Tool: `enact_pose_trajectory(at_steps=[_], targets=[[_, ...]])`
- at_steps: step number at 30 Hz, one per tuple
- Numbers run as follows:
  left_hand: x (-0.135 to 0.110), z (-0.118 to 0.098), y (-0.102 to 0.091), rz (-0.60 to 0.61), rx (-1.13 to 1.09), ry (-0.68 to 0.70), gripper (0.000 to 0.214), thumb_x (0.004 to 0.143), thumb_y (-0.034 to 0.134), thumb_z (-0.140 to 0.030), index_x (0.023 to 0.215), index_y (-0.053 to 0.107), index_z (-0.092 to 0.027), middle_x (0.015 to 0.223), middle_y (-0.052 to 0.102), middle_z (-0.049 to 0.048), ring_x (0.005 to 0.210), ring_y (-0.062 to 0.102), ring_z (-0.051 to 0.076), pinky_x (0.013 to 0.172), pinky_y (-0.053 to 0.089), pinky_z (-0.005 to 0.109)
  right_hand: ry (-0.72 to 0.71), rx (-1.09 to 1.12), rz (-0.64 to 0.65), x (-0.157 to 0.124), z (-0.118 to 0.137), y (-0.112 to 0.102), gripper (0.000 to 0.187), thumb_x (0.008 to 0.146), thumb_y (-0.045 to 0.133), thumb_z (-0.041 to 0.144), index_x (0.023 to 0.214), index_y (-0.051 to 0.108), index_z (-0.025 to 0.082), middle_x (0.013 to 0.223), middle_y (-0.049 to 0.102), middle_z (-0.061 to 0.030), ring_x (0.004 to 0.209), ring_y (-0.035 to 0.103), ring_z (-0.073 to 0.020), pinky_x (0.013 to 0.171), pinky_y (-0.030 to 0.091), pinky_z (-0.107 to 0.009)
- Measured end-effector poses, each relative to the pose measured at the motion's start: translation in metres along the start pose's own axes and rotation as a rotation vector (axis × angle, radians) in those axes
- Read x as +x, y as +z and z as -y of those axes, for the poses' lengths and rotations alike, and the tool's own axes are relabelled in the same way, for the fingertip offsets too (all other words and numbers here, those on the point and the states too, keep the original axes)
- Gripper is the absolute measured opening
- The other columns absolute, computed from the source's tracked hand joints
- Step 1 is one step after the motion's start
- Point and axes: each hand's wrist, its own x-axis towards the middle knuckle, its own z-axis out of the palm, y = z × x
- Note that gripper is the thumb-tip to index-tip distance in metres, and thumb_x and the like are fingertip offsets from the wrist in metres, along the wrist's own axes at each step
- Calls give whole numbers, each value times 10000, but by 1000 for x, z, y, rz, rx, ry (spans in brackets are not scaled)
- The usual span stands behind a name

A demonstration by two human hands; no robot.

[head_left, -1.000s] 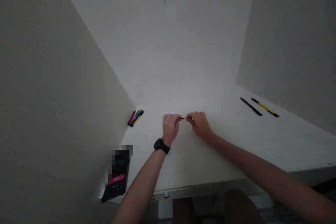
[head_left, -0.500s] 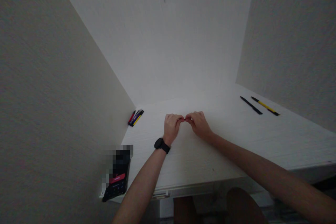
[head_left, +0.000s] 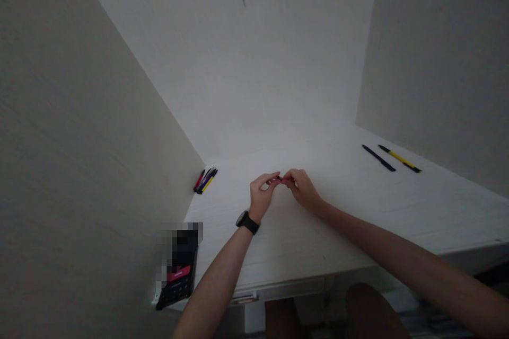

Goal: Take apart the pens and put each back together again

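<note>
Over the middle of the white desk [head_left: 278, 254], my two hands meet fingertip to fingertip. My left hand [head_left: 262, 190], with a black watch [head_left: 247, 221] on its wrist, pinches a small dark piece [head_left: 279, 178] between thumb and fingers. The fingers of my right hand [head_left: 301, 186] are closed on the same spot from the other side. Most of the small thing is hidden by the fingers, and its kind cannot be made out; a hint of red shows beside the dark part.
Several pens [head_left: 205, 181] lie bunched at the left wall. On the right lie a black pen [head_left: 378, 158] and a yellow-and-black pen [head_left: 400, 159]. A dark phone-like device [head_left: 178, 275], partly blurred out, rests at the front left corner. Walls enclose the desk on three sides.
My left forefinger has lifted and straightened a little, opening a gap above the thumb, and a dark end now shows at the fingertips. My right hand has hardly moved.
</note>
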Motion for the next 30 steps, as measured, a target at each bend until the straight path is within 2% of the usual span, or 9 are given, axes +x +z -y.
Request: enact_pose_trajectory(at_steps=[3,7,11,15,19,24,30], targets=[[1,3,0,-58,-29,-57,255,839,709,-387,997,762,-194,889,746,69,768,645,159,751,518,313,11,-114,12,4,-2,-7,277,1007,382,302,863,595,200,766,652,-54,753,557,-204,760,357,-329],[4,7,-3,-173,24,-77,253,851,692,-364,1020,754,-186,895,739,62,771,626,145,750,491,297,134,-504,-36,6,-8,-22,273,999,410,353,940,603,169,876,672,-149,837,574,-269,784,330,-383],[5,8,-6,-238,93,-97,258,856,688,-350,1038,753,-180,904,750,63,751,614,141,717,463,290,225,-732,65,0,-17,-24,249,948,503,366,970,611,143,924,670,-223,860,587,-320,775,339,-420],[4,6,-6,-242,144,-110,263,860,681,-358,1035,756,-176,908,761,71,746,625,148,704,457,292,269,-711,170,-5,-22,-17,175,936,469,216,916,626,140,878,676,-247,825,624,-327,752,360,-434],[4,4,-6,-245,156,-95,275,878,656,-368,1048,754,-175,942,758,78,744,622,146,677,459,280,300,-671,234,-6,-16,-12,199,922,433,96,968,620,148,891,690,-223,792,657,-289,699,364,-381],[5,5,-7,-261,174,-60,297,902,623,-396,1078,740,-187,977,745,78,720,593,139,658,453,276,226,-515,304,-3,-6,-9,208,1002,361,182,1039,566,182,856,713,-127,698,643,-222,595,324,-309],[6,6,-6,-268,180,-50,309,896,630,-397,1103,726,-189,961,736,68,671,546,125,655,443,274,80,-326,261,-3,-3,-3,146,1018,434,290,972,546,208,852,715,-55,691,620,-175,601,322,-270]])
